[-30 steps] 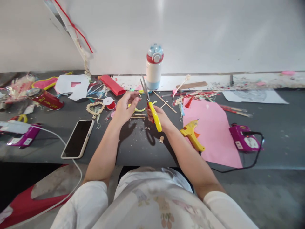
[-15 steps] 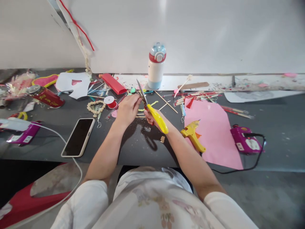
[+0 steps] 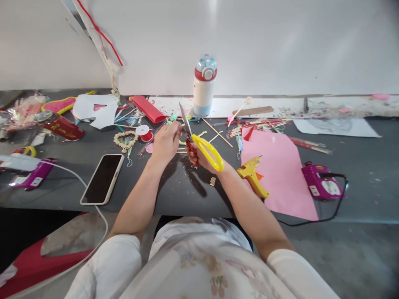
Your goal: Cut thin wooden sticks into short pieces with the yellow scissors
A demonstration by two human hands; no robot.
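Scissors [image 3: 208, 151] with yellow and red handles are in my right hand [image 3: 199, 157], the blades pointing up and away from me. My left hand [image 3: 166, 141] is closed just left of the blades, its fingertips pinched near them; what they hold, if anything, is too small to make out. Thin wooden sticks [image 3: 220, 133] lie behind my hands, along with a bit of yellow-green pipe cleaner [image 3: 202, 134]. A spool of red thread [image 3: 144, 133] sits left of my left hand. On the table in front of me is a small tan scrap [image 3: 212, 181].
A bottle [image 3: 205, 89] stands at the back. To the right, a yellow glue gun [image 3: 253, 176] rests on pink paper [image 3: 280, 178], with a corded purple power box [image 3: 322, 182] beyond. On the left are a phone [image 3: 102, 179], a red can [image 3: 64, 126] and a beaded heart [image 3: 125, 142].
The scissors have turned in my right hand, so the red handle now shows below the yellow one. My left hand has barely shifted.
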